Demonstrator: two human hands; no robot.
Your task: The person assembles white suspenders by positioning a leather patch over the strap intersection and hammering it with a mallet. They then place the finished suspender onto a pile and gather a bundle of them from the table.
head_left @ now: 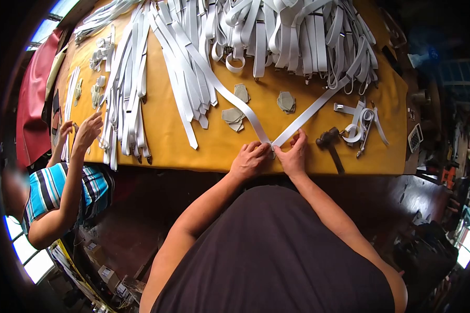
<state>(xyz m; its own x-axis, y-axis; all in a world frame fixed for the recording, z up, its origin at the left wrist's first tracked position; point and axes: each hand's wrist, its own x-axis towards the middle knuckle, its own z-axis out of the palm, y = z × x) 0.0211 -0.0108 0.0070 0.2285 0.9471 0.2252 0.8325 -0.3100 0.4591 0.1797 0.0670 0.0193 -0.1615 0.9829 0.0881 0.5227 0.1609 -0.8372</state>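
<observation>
Two white straps meet in a V near the front edge of the yellow-covered table. My left hand pinches the end of the left strap where the two join. Against it, my right hand grips the lower end of the right strap between thumb and fingers. A small piece at the join is mostly hidden by my fingertips. Just beyond my hands lie small stacks of greyish patches. To the right of my right hand rests a hammer with a dark handle.
A large heap of white straps covers the back of the table, with more strap bundles at the left. Coiled straps with clips lie at the right. A co-worker in a striped shirt sits at the left, hands raised over the table.
</observation>
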